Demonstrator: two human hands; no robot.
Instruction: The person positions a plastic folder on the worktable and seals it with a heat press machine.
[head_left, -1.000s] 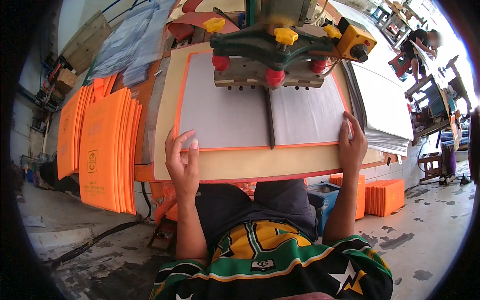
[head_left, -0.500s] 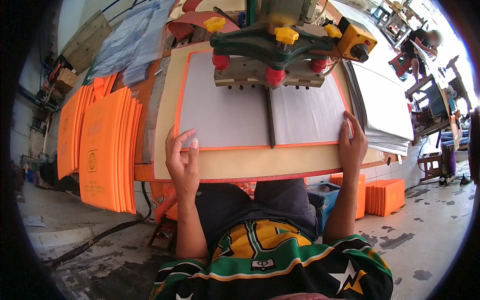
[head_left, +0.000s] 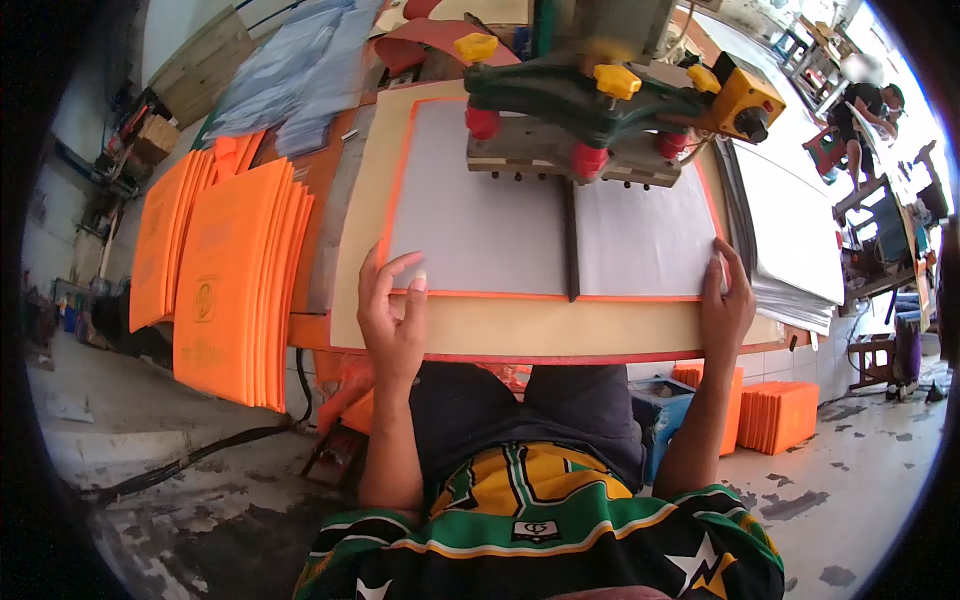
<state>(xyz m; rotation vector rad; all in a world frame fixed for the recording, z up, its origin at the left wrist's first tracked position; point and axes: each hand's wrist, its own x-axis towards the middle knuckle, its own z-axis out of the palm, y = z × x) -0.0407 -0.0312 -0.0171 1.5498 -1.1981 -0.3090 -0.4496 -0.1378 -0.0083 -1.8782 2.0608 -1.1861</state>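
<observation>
Orange-edged folder (head_left: 480, 235), laid open, overhung by green press (head_left: 560, 108). Near corners are touched by left hand (head_left: 393, 312) and right hand (head_left: 727, 303), fingers parted; any grip cannot be told.

The press head (head_left: 575, 155) hides the far middle of the open orange cover (head_left: 480, 220), while its column (head_left: 610, 30) is cut off by the top edge. Lettering on the left orange folders (head_left: 235, 280) is too blurred to read. The right forearm (head_left: 703, 415) covers part of the blue crate (head_left: 658, 410). The lower fingers of the left hand (head_left: 395, 310) are hidden behind its others
</observation>
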